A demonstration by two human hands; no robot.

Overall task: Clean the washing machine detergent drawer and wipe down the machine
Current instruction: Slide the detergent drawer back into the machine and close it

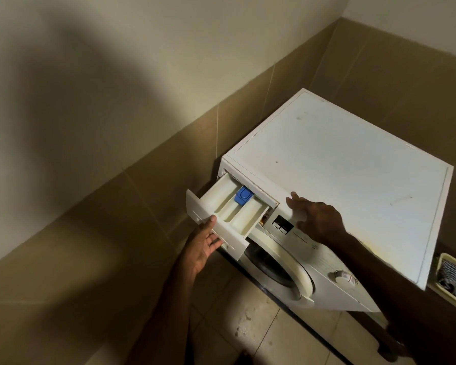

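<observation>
A white front-loading washing machine [348, 164] stands in a tiled corner. Its cream detergent drawer [229, 212] is pulled far out at the top left, showing three compartments and a blue insert [243, 194]. My left hand [203, 243] grips the drawer's front panel from below, thumb on the face. Fingers spread, my right hand [313, 217] rests flat on the machine's front top edge above the small display [282, 225]. Below it sit the round door [282, 267] and the dial [342, 279].
Brown tiled walls close in behind and to the left of the machine. A cream basket [453, 277] holding a striped cloth sits to the machine's right. The beige floor tiles [248, 330] in front carry stains.
</observation>
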